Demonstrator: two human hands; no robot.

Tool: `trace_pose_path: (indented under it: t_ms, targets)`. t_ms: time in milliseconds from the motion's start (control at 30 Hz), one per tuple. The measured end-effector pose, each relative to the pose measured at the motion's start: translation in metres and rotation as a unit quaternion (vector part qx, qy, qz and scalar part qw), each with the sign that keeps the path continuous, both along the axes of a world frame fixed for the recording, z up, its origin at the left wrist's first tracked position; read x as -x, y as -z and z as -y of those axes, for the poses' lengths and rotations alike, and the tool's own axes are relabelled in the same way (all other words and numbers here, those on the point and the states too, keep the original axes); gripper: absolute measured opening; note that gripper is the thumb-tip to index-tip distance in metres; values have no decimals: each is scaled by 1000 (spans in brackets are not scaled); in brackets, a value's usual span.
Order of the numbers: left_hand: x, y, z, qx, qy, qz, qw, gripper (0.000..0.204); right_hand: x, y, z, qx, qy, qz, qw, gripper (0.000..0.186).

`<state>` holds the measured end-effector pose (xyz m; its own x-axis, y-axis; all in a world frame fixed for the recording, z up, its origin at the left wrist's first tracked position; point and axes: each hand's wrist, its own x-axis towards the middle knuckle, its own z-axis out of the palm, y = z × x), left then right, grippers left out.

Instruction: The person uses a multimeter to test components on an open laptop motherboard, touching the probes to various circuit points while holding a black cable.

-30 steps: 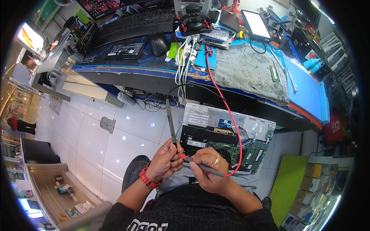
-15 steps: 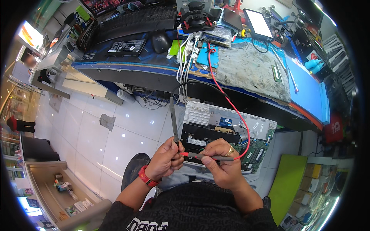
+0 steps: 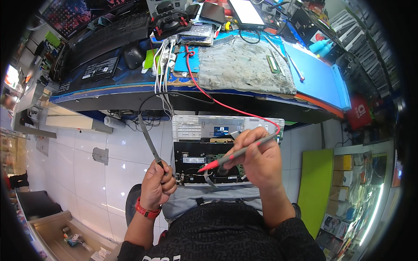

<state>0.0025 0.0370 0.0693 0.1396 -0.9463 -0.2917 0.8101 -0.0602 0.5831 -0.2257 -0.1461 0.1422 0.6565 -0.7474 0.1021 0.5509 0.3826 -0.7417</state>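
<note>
An opened laptop (image 3: 190, 150), circuit boards and metal inner plates exposed, rests on my lap beneath my hands. My left hand (image 3: 159, 182), with a red watch on the wrist, is closed round a grey test probe (image 3: 148, 137) pointing upward, its black lead curving from the top. My right hand (image 3: 259, 158) grips the second probe (image 3: 230, 156), tilted across the laptop with its red tip toward the lower left. Its red lead (image 3: 235, 108) runs up to the bench. The two probes are apart.
Ahead, the bench bears a stained grey mat (image 3: 244, 65), a blue mat (image 3: 318, 78), a keyboard, black mouse (image 3: 133, 56), battery pack (image 3: 100, 67), cables and stacked devices. A green board (image 3: 313, 195) and glass display stand right; an open drawer (image 3: 52, 222) is lower left; people are at far left.
My hands have moved apart, the left one leftward and the right one up and right with the red probe, now angled over the laptop. The view has shifted, with the bench further left.
</note>
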Motion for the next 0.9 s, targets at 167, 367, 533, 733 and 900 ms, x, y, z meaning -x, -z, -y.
trace_pose_path:
  t_ms: [167, 367, 533, 733, 900]
  targets:
    - [3, -1, 2, 24, -4, -3, 1000, 30, 0, 9, 10, -113, 15, 84, 990, 11]
    - [29, -15, 10, 90, -52, 43, 994, 30, -39, 38, -58, -408, -97, 85, 904, 10]
    - [30, -21, 12, 127, -47, 135, 981, 32, -56, 48, -86, -455, -182, 71, 869, 13]
    - [26, -24, 10, 122, -20, 140, 982, 31, -54, 38, -86, -450, -202, 11, 870, 11]
    - [27, -22, 9, 120, -22, 191, 974, 34, -51, 42, -86, -419, -222, -36, 880, 20]
